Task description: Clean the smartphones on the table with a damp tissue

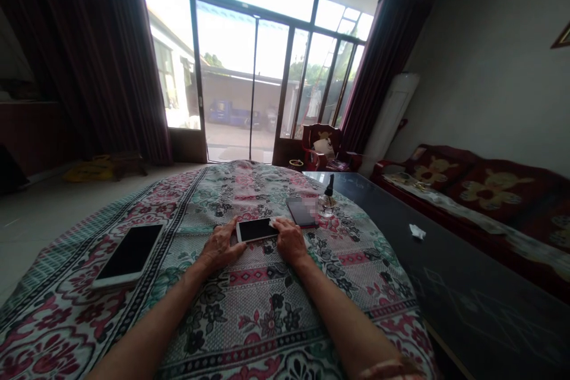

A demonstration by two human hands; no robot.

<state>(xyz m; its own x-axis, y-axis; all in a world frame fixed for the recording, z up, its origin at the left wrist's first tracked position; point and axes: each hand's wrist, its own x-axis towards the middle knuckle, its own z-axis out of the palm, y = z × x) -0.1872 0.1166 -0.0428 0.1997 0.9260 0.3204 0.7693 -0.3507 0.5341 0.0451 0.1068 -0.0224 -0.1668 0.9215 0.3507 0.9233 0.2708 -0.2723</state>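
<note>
A white-framed smartphone [255, 230] lies flat on the patterned tablecloth [262, 309], its dark screen facing up. My left hand [221, 244] grips the phone's left end, with the thumb at the near edge and the fingers at the far edge. A small white tissue [272, 222] is pinched under the fingertips of my right hand [290, 241], pressed onto the right end of the screen. Just beyond my right hand lies a dark, flat rectangular item [300, 212], partly blurred. Beside it stands a clear glass bottle [327, 206] with a black top.
To the left on the cloth rests a larger white tablet [130, 254] with a dark screen. A dark, glossy table [449, 285] adjoins on the right, bearing a crumpled white tissue [417, 231]. Farther off are a red sofa [494, 187], an armchair [317, 136] and glass doors [240, 83].
</note>
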